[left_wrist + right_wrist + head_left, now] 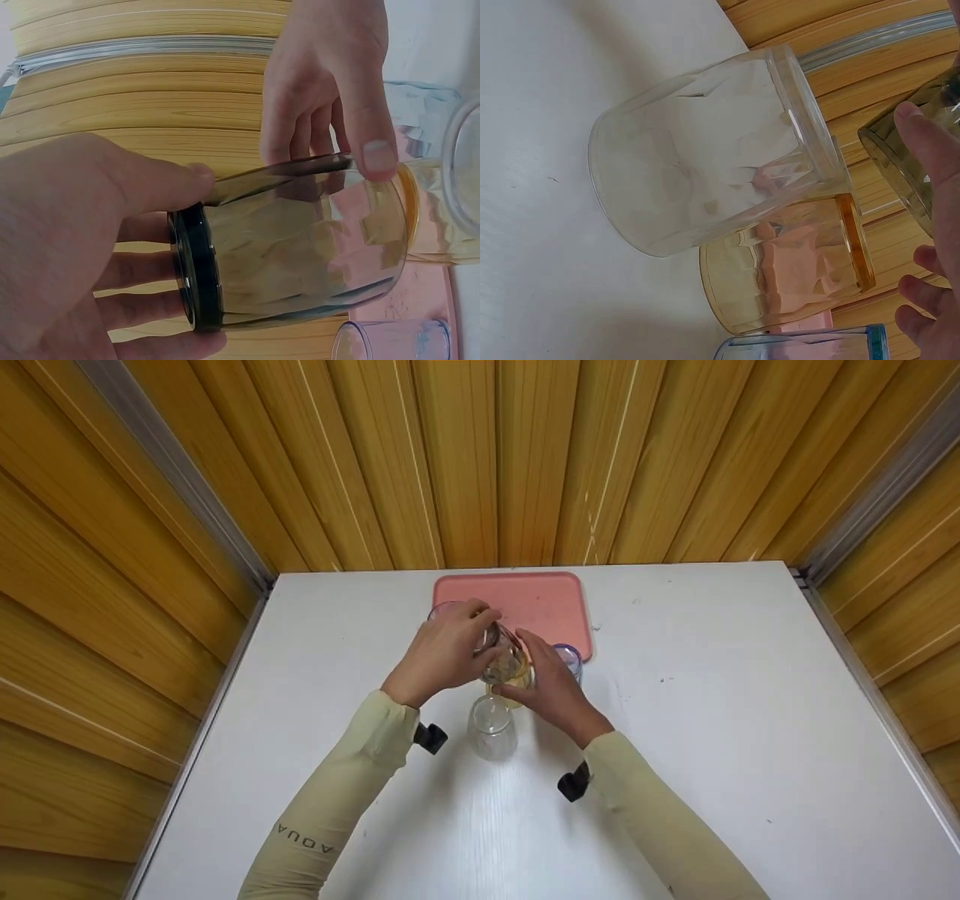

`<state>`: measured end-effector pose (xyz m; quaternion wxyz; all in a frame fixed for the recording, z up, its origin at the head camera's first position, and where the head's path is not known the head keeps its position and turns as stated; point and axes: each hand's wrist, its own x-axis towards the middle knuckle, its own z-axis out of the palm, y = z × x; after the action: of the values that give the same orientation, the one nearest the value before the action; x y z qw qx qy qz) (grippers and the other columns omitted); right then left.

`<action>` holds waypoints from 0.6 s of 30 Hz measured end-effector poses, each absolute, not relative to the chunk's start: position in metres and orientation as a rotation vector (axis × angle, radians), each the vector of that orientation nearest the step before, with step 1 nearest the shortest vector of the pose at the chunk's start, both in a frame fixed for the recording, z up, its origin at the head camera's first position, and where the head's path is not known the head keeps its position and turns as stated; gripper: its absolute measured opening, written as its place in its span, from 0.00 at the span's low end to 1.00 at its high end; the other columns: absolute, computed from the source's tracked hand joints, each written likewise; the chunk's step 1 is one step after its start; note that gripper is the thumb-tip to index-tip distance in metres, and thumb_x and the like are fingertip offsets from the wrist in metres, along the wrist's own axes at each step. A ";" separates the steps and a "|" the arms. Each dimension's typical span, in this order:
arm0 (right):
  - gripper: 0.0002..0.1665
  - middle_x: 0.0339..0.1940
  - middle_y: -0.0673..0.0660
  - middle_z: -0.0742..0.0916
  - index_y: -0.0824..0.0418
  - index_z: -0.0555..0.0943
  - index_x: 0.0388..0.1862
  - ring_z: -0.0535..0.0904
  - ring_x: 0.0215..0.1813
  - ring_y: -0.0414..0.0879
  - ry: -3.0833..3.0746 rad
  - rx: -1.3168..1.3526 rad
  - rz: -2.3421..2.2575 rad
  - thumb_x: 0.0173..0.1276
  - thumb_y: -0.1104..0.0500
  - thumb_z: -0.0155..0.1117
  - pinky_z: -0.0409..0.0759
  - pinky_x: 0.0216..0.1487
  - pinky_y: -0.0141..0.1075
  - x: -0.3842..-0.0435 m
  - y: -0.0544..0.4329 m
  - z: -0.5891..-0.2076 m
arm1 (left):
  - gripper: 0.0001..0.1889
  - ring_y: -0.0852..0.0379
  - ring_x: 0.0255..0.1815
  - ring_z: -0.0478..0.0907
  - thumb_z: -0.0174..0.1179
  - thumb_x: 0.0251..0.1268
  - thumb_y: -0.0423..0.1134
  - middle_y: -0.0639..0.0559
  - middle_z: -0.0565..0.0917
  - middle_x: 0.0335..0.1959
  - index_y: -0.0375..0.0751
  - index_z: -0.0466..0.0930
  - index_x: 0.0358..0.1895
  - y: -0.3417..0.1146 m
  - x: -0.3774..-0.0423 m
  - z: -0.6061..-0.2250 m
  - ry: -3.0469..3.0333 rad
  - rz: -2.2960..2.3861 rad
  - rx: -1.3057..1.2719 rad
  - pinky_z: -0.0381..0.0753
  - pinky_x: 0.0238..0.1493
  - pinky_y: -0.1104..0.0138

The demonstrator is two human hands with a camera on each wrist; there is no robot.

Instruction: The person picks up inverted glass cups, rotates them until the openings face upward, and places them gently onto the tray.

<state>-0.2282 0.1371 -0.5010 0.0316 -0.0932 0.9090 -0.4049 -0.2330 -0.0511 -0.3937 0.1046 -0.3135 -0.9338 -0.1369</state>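
Observation:
Both hands hold a smoky grey-brown glass (300, 255), tilted on its side above the other glasses. My left hand (444, 651) grips it round the thick dark base, thumb on the near side and fingers behind. At the other end, the thumb and fingers of my right hand (553, 684) hold it near the rim. Just below stands a clear glass (697, 150), turned upside down on the table. Behind that one is an amber glass (787, 270), partly hidden in the head view. A blue-rimmed glass (570, 661) stands beside the right hand.
A pink tray (536, 596) lies at the back of the white table (697, 720). Close to its left side is a purple-tinted glass (397, 341), mostly covered by the left hand in the head view. Wood-patterned walls (465, 465) enclose the table.

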 end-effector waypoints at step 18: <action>0.61 0.78 0.47 0.61 0.38 0.48 0.77 0.58 0.77 0.49 2.801 -0.289 -1.284 0.52 0.40 0.75 0.61 0.75 0.53 -0.228 0.136 -0.501 | 0.25 0.53 0.54 0.78 0.62 0.64 0.50 0.50 0.79 0.55 0.45 0.75 0.61 -0.051 -0.230 -0.390 -2.802 -0.509 -0.901 0.80 0.57 0.58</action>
<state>-0.2276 0.1359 -0.5011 0.0235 -0.0934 0.9048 -0.4147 -0.2302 -0.0513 -0.3902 0.0771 -0.3008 -0.9352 -0.1699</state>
